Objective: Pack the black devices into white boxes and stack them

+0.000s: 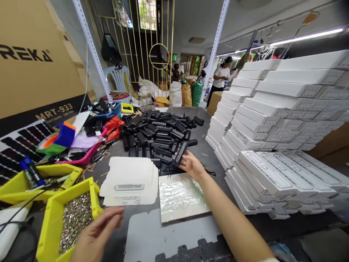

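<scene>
My right hand (191,165) reaches to the front of a heap and is closed on a black elongated plastic case (180,153) with a row of slots along its face. The case is tilted upright between thumb and fingers. Behind it lies the heap of similar black cases (163,133). My left hand (99,231), slightly blurred, hovers by the yellow bin of small metal parts (76,218); its fingers are loosely bent with nothing visible in them. Between the hands lie a stack of flat white printed cartons (131,176) and a clear plastic bag (182,194) on a white board.
Stacked white boxes (272,120) rise along the right side. At left are another yellow bin (51,171) with markers, a pink tray (92,154), tape (49,143) and a large brown carton (32,65). A person (220,78) stands in the background.
</scene>
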The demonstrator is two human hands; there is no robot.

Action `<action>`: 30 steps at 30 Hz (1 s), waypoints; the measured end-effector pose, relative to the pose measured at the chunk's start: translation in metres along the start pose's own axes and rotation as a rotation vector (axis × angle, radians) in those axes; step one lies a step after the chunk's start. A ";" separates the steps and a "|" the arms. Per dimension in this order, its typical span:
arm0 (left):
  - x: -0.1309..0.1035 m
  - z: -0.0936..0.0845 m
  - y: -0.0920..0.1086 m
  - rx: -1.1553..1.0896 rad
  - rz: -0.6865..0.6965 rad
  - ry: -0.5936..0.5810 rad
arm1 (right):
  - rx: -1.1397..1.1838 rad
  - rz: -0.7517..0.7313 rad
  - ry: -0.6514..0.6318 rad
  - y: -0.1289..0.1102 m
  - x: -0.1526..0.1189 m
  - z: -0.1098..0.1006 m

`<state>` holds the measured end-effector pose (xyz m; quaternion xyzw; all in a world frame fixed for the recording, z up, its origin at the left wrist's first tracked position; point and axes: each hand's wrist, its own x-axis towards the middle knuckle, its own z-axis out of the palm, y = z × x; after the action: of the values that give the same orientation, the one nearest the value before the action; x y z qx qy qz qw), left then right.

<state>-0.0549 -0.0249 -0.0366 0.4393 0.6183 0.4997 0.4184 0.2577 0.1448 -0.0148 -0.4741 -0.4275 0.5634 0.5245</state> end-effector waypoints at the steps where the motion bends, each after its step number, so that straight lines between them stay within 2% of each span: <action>1: -0.005 0.025 0.006 -0.038 -0.002 -0.102 | 0.043 0.015 -0.021 0.001 -0.018 0.007; 3: -0.010 0.069 0.017 -0.150 -0.001 -0.244 | 0.180 0.019 -0.029 0.001 -0.053 0.022; 5: -0.012 0.098 0.025 -0.246 -0.020 -0.271 | 0.418 -0.033 -0.030 -0.001 -0.084 0.039; 7: -0.014 0.113 0.028 -0.291 -0.028 -0.251 | 0.678 -0.108 -0.026 -0.003 -0.107 0.054; 9: -0.017 0.117 0.029 -0.301 -0.021 -0.233 | 0.829 -0.158 0.003 -0.003 -0.122 0.065; 13: -0.022 0.114 0.028 -0.296 0.002 -0.219 | 0.930 -0.166 0.090 0.005 -0.128 0.075; 17: -0.029 0.119 0.020 -0.259 0.035 -0.204 | 0.967 -0.094 0.186 0.012 -0.125 0.078; 20: -0.035 0.121 0.012 -0.222 0.067 -0.180 | 0.939 -0.074 0.181 0.013 -0.126 0.077; 22: -0.030 0.116 0.009 -0.142 0.133 -0.205 | 0.879 -0.096 0.133 0.013 -0.128 0.071; 24: -0.012 0.101 0.009 0.197 0.303 -0.250 | 0.738 -0.205 0.098 0.015 -0.128 0.057; 26: 0.019 0.079 0.009 0.760 0.492 -0.249 | 0.416 -0.327 0.039 0.020 -0.125 0.040; 27: 0.036 0.067 0.009 1.034 0.515 -0.216 | 0.232 -0.351 -0.007 0.024 -0.122 0.032; 29: 0.066 0.047 0.007 1.194 0.500 -0.237 | -0.053 -0.297 -0.111 0.032 -0.112 0.018; 30: 0.078 0.040 0.006 1.234 0.494 -0.264 | -0.121 -0.249 -0.134 0.037 -0.106 0.012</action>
<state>-0.0362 0.0608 -0.0429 0.7832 0.6157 0.0783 0.0365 0.2388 0.0366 -0.0394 -0.4095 -0.5504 0.4974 0.5310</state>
